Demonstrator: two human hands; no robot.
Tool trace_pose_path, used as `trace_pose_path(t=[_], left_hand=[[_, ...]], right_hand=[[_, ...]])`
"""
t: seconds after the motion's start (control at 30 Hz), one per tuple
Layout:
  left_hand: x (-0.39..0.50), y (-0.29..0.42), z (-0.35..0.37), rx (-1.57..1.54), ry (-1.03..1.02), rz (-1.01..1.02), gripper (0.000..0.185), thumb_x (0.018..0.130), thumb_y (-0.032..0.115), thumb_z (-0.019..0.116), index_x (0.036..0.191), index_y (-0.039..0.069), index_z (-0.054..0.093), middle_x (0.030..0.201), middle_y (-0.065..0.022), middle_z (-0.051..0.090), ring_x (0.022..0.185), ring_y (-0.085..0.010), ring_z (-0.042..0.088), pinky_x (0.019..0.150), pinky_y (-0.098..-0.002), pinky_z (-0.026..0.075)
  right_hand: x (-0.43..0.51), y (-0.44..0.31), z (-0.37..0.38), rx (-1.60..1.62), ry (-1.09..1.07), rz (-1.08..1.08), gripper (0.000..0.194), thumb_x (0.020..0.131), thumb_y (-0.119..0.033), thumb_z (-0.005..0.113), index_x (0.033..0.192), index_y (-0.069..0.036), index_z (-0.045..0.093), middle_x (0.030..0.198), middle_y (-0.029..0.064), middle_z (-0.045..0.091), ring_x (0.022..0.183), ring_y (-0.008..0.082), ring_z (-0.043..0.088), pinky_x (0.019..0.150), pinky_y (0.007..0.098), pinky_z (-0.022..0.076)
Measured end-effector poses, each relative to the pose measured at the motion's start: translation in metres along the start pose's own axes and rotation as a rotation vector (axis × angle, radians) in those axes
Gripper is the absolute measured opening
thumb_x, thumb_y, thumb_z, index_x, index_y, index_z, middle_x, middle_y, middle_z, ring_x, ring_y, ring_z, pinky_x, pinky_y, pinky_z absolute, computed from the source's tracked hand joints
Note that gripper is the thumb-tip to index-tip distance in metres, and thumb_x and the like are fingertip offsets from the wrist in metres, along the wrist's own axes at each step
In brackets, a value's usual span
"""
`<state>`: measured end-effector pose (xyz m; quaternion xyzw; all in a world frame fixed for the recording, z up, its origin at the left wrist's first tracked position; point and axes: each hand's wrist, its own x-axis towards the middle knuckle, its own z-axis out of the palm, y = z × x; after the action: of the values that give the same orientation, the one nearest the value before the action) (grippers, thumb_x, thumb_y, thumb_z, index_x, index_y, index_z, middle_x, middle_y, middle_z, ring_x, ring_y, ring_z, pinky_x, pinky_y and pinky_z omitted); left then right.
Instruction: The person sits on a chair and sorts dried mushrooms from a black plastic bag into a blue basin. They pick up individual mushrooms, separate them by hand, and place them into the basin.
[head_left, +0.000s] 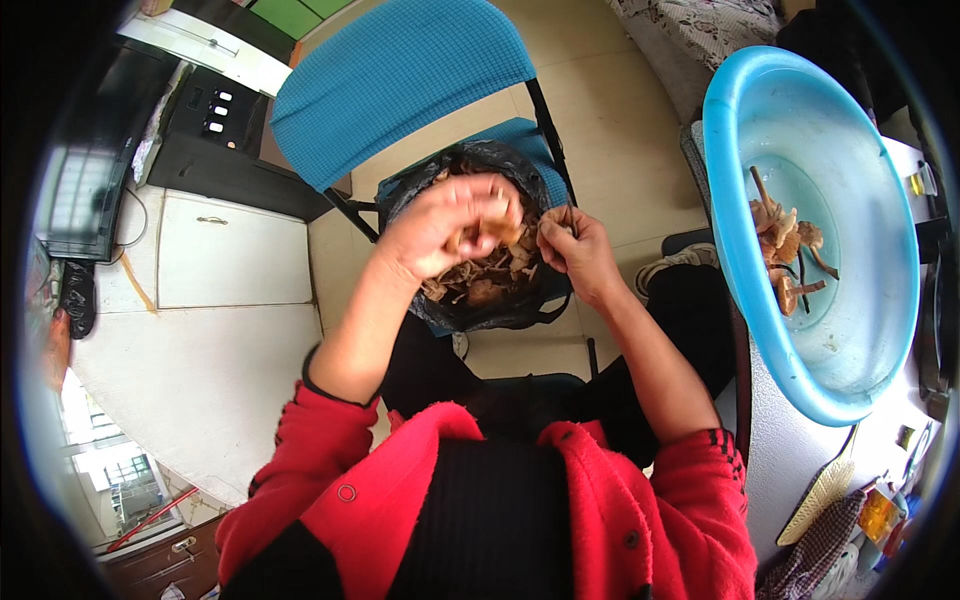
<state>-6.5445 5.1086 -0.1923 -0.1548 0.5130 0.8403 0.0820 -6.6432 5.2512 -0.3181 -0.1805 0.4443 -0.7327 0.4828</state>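
My left hand (442, 221), blurred by motion, holds a brown mushroom (504, 225) above an open black plastic bag (495, 319). Loose brown mushrooms (484, 289) with caps and thin stems fill the bag, which rests on the seat of a blue-covered chair (405, 82). By the bag's right rim, my right hand (577, 251) has its fingers closed around a small thin item; most of it is hidden, so I cannot tell what it is. Over to the right, several mushrooms (787, 244) lie in the bottom of a light blue plastic basin (847, 330).
The basin stands on a white table (780, 442) at my right, with a woven fan (817, 495) near it. A white cabinet (232, 247) and a television (97, 165) are on the left. The chair's dark metal frame (547, 127) rises beyond the bag.
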Motion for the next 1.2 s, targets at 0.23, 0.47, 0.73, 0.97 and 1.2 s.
trace_pose_path(t=[0.23,0.47,0.73,0.97,1.2], left_hand=[[0.081,0.063,0.139,0.456,-0.272,0.502,0.020,0.080,0.015,0.061,0.089,-0.003,0.064,0.081,-0.0122,0.065,0.071,-0.0140,0.062,0.057,-0.0242,0.048],[0.097,0.096,0.176,1.539,-0.367,0.545,0.036,0.074,0.031,0.064,0.084,-0.004,0.065,0.070,-0.0149,0.063,0.065,-0.0227,0.061,0.062,-0.0317,0.049],[0.052,0.052,-0.025,1.036,-0.050,0.389,0.024,0.086,0.014,0.060,0.104,-0.001,0.060,0.094,-0.0039,0.063,0.088,-0.0108,0.058,0.081,-0.0268,0.048],[-0.027,-0.067,-0.158,1.729,0.332,-0.292,0.015,0.080,0.010,0.056,0.091,0.003,0.063,0.093,-0.0134,0.064,0.088,-0.0298,0.061,0.078,-0.0393,0.049],[-0.095,-0.084,-0.185,2.093,0.342,-0.338,0.014,0.074,0.007,0.056,0.086,0.010,0.064,0.079,-0.0070,0.063,0.085,-0.0250,0.061,0.082,-0.0405,0.039]], right_hand=[[0.001,0.004,-0.001,0.106,0.024,0.141,0.003,0.086,-0.006,0.055,0.085,-0.004,0.053,0.081,0.0068,0.060,0.061,0.0089,0.052,0.048,0.0192,0.0353],[0.001,0.007,-0.012,0.114,0.053,0.180,0.007,0.085,-0.004,0.054,0.090,-0.001,0.058,0.080,0.0051,0.061,0.060,0.0078,0.051,0.049,0.0186,0.0350],[-0.002,0.000,-0.005,0.117,0.032,0.202,0.009,0.086,-0.008,0.057,0.090,0.000,0.059,0.077,0.0036,0.059,0.058,0.0064,0.050,0.048,0.0184,0.0343],[0.001,0.004,-0.002,0.052,0.018,0.228,0.009,0.086,-0.008,0.058,0.090,0.000,0.059,0.075,0.0026,0.058,0.057,0.0061,0.050,0.048,0.0184,0.0354],[0.005,0.011,0.002,-0.015,0.001,0.267,0.007,0.085,-0.006,0.057,0.089,0.000,0.059,0.075,0.0027,0.058,0.058,0.0060,0.050,0.048,0.0180,0.0355]])
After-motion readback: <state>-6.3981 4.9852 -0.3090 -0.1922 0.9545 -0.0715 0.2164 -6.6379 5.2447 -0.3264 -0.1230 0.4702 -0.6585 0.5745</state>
